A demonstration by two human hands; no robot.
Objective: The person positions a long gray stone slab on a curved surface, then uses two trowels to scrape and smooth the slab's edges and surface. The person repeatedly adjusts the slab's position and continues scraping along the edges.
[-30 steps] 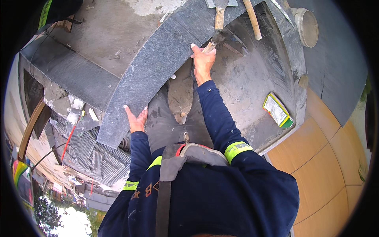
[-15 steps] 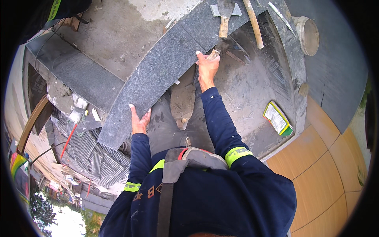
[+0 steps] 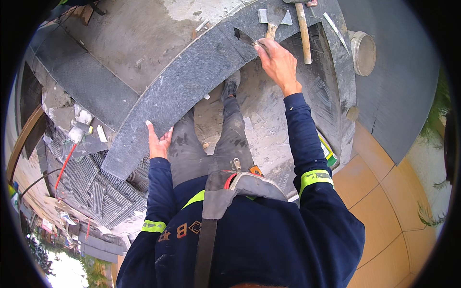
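Note:
A small trowel (image 3: 244, 36) with a dark pointed blade is gripped in my right hand (image 3: 278, 62), its blade over a seam in the curved dark grey stone slab (image 3: 177, 86). My left hand (image 3: 159, 141) is at the slab's near-left edge, thumb against the stone and fingers spread, holding nothing. Just beyond my right hand lies a broad scraper (image 3: 271, 30) with a wooden handle, pale pieces at either side of its blade. To its right a hammer (image 3: 303, 36) lies with its wooden handle toward me; its head is partly cut off by the frame.
A pale bucket (image 3: 363, 54) stands at the right beside a white strip (image 3: 337, 33). My right arm partly covers a green-and-white package (image 3: 328, 150). At left are ridged grey mortar (image 3: 103, 192), a red cord (image 3: 65, 165) and another stone slab (image 3: 91, 79). Tan panels (image 3: 379, 211) line the right.
My right hand has moved up and right from the slab's near edge, bringing the trowel blade over the stone. My left hand stays by the slab. The view has shifted slightly.

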